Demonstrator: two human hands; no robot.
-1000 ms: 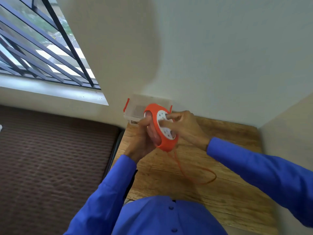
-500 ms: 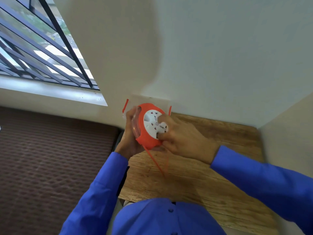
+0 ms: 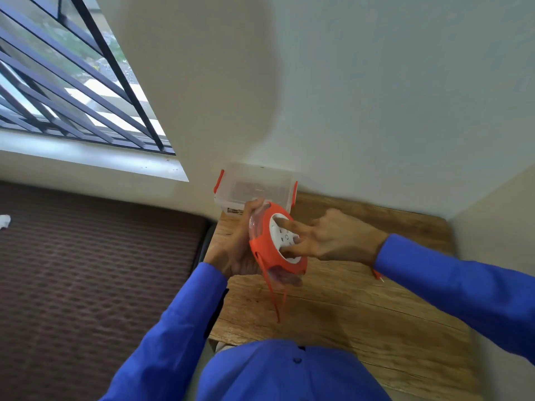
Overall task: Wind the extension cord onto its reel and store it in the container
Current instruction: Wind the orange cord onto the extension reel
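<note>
our left hand (image 3: 231,250) gripped the orange reel (image 3: 278,244) from behind, holding it above the worktop (image 3: 362,308) near its far left corner. our right hand (image 3: 327,238) had loosely spread fingers (image 3: 286,225) pressed on the reel's white face, clasping nothing. a short orange cord (image 3: 276,296) dangled below. we saw the clear container (image 3: 254,185) at that far left corner, just behind the reel.

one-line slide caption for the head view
Left hand steadies orange cord reel; right hand fingers its white face, clear container behind.
</note>
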